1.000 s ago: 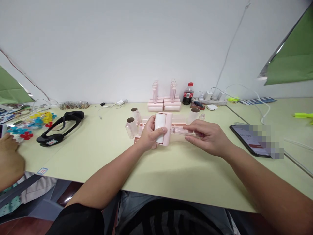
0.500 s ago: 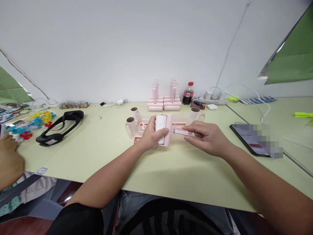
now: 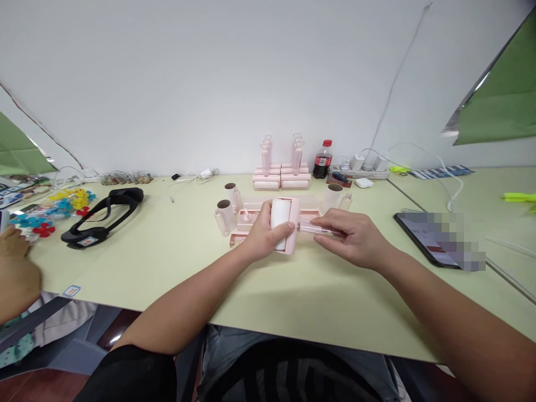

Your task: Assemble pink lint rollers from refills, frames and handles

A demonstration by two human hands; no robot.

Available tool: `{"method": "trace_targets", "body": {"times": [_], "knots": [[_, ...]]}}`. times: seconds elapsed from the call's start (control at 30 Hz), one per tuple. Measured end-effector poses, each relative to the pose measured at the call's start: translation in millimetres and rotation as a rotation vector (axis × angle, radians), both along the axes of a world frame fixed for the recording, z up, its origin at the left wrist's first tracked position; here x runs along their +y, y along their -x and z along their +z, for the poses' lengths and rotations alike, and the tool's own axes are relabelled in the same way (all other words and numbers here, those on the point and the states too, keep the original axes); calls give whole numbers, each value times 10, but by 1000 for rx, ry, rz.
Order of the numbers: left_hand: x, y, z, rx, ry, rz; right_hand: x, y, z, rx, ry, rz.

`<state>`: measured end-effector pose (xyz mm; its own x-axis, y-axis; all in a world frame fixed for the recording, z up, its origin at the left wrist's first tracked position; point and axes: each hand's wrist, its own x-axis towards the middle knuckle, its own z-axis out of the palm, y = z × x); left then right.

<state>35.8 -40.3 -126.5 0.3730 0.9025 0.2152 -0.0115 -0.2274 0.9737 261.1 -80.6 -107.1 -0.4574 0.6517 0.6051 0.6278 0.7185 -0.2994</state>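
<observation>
My left hand [image 3: 270,231] is closed around a lint roller head [image 3: 295,226], a pink housing with a white sticky roll in it, thumb across the roll. From the right, my right hand [image 3: 355,237] grips a clear pink handle [image 3: 321,229]. The handle's tip meets the side of the housing; whether it is joined there I cannot tell. Behind my hands are pink parts [image 3: 247,220], partly hidden. White rolls with brown cores [image 3: 226,211] stand to the left, with clear pink handles [image 3: 221,222] beside them. Another roll [image 3: 334,195] stands at right.
Lint rollers [image 3: 267,181] with upright handles stand by the wall next to a cola bottle [image 3: 322,161]. A phone [image 3: 431,240] lies at right, near a power strip [image 3: 372,173]. A black head strap [image 3: 104,218] lies at left, beside another person's hand [image 3: 17,268].
The lint roller head in my left hand has shifted slightly right and down and tilted a little. My right hand stays nearly in place with the handle at the housing's side.
</observation>
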Motion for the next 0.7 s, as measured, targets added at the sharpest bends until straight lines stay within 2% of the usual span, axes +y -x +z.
{"method": "trace_targets", "body": {"times": [0.07, 0.17, 0.27, 0.33, 0.37, 0.4, 0.5, 0.6, 0.7], "knots": [[-7, -10, -3, -2, -2, 11, 4, 15, -15, -4, 13, -5], [-31, -46, 15, -70, 93, -38, 25, 31, -29, 20, 67, 10], [-55, -81, 65, -172, 211, -76, 74, -40, 0, 90, 210, 38], [-51, -81, 105, -227, 236, -46, 118, -166, 39, 163, 332, -31], [-40, -72, 122, -255, 237, -31, 140, -245, 58, 188, 382, -114], [-23, -57, 137, -283, 233, -19, 160, -325, 72, 165, 420, -198], [41, 0, 162, -344, 230, 18, 195, -492, 71, -109, 568, -383], [83, 30, 166, -365, 257, 58, 191, -464, 11, -316, 715, -415], [82, 23, 161, -376, 272, 71, 178, -337, -39, -384, 710, -405]]}}
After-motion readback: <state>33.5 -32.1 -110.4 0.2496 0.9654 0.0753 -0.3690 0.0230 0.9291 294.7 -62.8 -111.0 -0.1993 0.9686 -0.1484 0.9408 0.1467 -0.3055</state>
